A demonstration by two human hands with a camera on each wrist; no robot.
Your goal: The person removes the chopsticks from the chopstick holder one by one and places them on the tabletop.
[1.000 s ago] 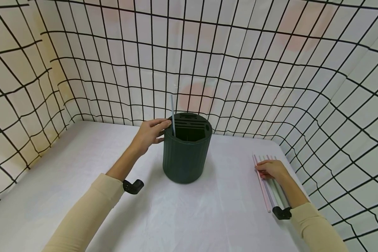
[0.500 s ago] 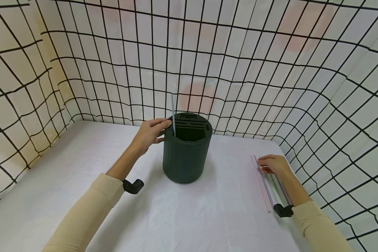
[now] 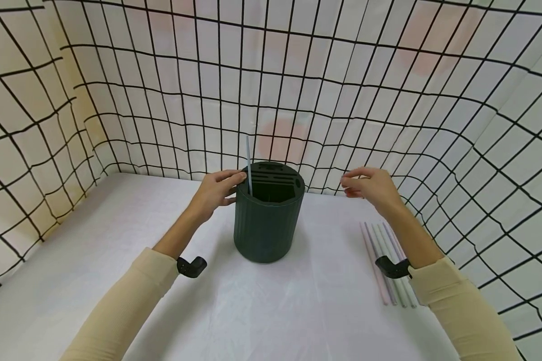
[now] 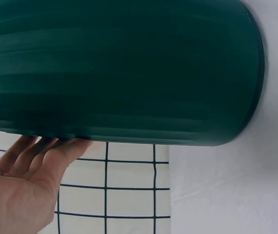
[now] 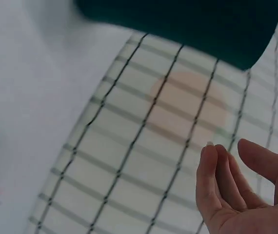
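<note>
A dark green cylindrical utensil holder (image 3: 265, 230) with a slotted top stands upright on the white table. One pale blue straw (image 3: 249, 163) leans out of its left opening. My left hand (image 3: 214, 193) grips the holder's upper left edge, thumb at the rim and fingers against the side; in the left wrist view its fingertips touch the green wall (image 4: 119, 73). Raised right of the holder, my right hand (image 3: 374, 189) has loosely bent fingers and nothing between them. The right wrist view shows the thumb apart from the fingers (image 5: 209, 175).
Several pastel straws (image 3: 379, 271) lie side by side at the table's right, partly under my right forearm. Black wire mesh (image 3: 198, 110) walls the table at the back, left and right. White cloth (image 3: 271, 311) covers the tabletop.
My right hand has left the straws, rising and moving slightly left with nothing visible in it. The straws shifted slightly while touched. My left hand and the holder stay put.
</note>
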